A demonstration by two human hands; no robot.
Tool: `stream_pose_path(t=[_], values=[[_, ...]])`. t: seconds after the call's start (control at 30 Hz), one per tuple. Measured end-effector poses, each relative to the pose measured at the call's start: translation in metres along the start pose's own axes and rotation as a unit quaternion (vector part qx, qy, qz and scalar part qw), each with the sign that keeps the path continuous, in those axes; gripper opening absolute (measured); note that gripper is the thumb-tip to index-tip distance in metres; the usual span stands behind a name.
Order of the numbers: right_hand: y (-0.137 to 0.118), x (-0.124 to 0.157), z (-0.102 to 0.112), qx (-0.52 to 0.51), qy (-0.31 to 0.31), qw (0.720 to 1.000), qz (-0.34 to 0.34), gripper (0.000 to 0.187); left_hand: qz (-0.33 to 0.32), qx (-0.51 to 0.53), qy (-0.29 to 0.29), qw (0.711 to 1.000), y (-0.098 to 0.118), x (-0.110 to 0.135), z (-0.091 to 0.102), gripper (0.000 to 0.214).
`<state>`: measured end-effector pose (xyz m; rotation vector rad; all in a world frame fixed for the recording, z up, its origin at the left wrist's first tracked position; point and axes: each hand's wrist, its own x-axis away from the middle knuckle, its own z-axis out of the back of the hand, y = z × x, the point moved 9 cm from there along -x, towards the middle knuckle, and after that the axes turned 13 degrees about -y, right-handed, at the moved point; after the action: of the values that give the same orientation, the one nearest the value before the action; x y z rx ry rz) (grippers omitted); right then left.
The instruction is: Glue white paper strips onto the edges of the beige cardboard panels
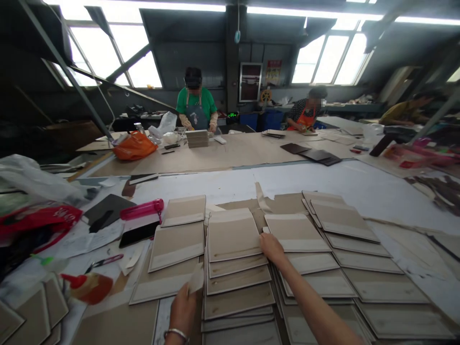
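In the head view, my left hand point(183, 306), a bangle on its wrist, pinches a small, thin, pale flat piece point(196, 280) beside the middle stack. My right hand point(272, 247) reaches across, its fingers closed at the right edge of the top grey-brown board point(234, 235) of that stack. This board has a pale band along its top and a brownish streak near its lower edge. Overlapping boards continue below it towards me. Another row of boards point(297, 232) lies under and right of my right forearm. More boards point(181, 247) are fanned out on the left.
A bottle with a red cap point(89, 287), a black phone point(139, 235) and a pink case point(142, 210) lie at left. More boards point(345, 220) overlap at far right. Across the white table point(230, 179), a person in green point(197, 108) stands behind stacked pieces point(197, 139); other people work farther right.
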<state>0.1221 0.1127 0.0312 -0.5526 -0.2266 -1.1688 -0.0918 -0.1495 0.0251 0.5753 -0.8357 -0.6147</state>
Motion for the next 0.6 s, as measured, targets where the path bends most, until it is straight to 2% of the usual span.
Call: stream_pose_path(t=[0.1, 0.2, 0.27, 0.43, 0.6], values=[[-0.008, -0.011, 0.003, 0.013, 0.010, 1.000, 0.013, 0.032, -0.055, -0.050, 0.012, 0.997, 0.036, -0.023, 0.013, 0.032], [-0.010, -0.018, 0.004, 0.011, 0.021, 1.000, 0.017, 0.033, -0.076, -0.053, -0.008, 0.996, 0.061, -0.055, 0.010, 0.032], [-0.009, -0.023, 0.005, 0.000, 0.028, 1.000, 0.013, 0.032, -0.074, -0.058, -0.024, 0.995, 0.069, -0.073, 0.004, 0.028], [-0.001, -0.034, 0.008, -0.056, 0.041, 0.998, -0.009, 0.032, -0.045, -0.067, -0.041, 0.996, 0.066, -0.100, 0.000, 0.018], [0.000, -0.046, 0.004, -0.093, 0.042, 0.994, -0.031, 0.031, -0.007, -0.037, -0.040, 0.998, 0.053, -0.115, 0.004, 0.023]])
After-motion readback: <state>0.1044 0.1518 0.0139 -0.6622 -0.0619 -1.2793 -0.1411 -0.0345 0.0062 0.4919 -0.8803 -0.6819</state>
